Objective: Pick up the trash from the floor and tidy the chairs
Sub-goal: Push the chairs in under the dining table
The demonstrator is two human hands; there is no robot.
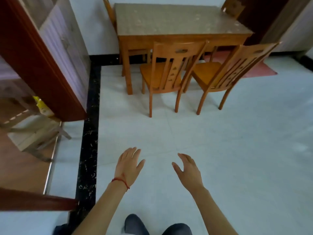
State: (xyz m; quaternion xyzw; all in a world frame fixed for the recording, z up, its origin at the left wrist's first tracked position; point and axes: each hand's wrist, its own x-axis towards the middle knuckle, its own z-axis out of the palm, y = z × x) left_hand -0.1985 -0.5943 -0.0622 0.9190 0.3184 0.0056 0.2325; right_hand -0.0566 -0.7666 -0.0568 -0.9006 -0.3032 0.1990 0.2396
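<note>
Two chairs (162, 77) (225, 73) stand at the table (177, 21), backs toward the camera. Left hand (129, 164) and right hand (188, 170) hover over the floor (237, 150), fingers (133, 152) straight, loosely spread, holding nothing.

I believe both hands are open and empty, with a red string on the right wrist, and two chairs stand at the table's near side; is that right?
Not quite: the head view shows the red string on the wrist of the left hand, not the right hand. The rest holds.

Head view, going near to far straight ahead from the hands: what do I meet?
Left hand and right hand, both open, then bare white floor, then two chairs side by side, then the table at the wall.
</note>
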